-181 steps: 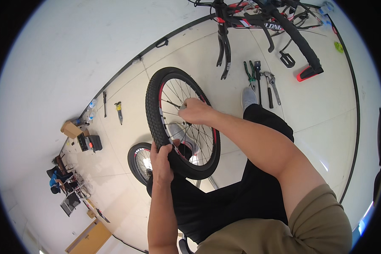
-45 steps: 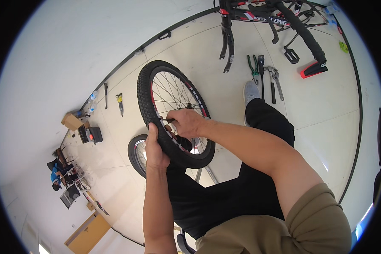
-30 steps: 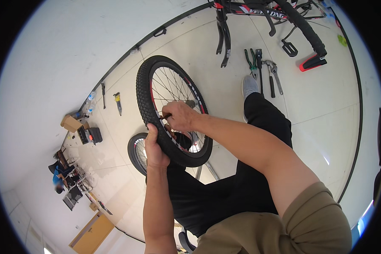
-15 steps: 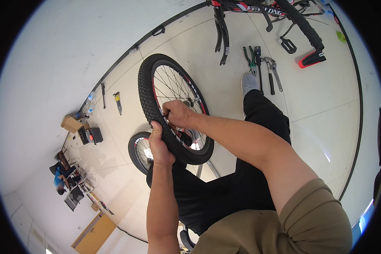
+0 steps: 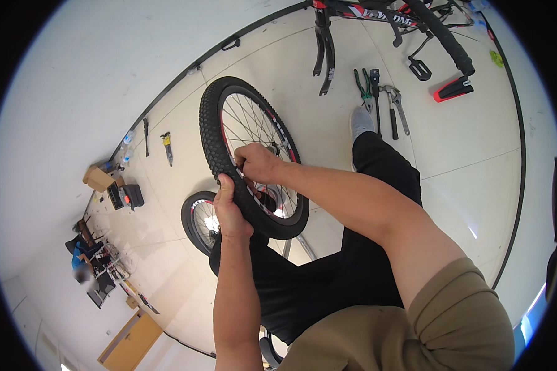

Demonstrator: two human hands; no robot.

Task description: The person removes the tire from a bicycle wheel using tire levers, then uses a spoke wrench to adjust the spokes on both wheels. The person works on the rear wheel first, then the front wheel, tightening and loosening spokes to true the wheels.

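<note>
A bicycle wheel [image 5: 213,139] with a knobby black tyre and a red, white and black rim stands tilted in front of me, between my legs. My left hand [image 5: 232,213] grips the tyre on its near left side, thumb pressed on the tread. Inside the rim, close to the spokes, my right hand [image 5: 258,163] is closed with its fingers pinched together against the rim's inner edge. Whatever sits between those fingertips is hidden. Behind my left hand a second wheel [image 5: 190,227] lies near my knee, partly covered.
A bicycle frame [image 5: 387,13] without a front wheel is at the far right, its fork [image 5: 320,52] pointing down. Pliers [image 5: 365,91], a hammer [image 5: 393,114] and an adjustable wrench [image 5: 403,117] lie by my shoe. Leftward are a yellow-black tool [image 5: 167,147], a toolbox [image 5: 131,196] and a seated person [image 5: 83,256].
Both hands keep their places on the wheel. The view has shifted slightly, so the surroundings sit a little further left.
</note>
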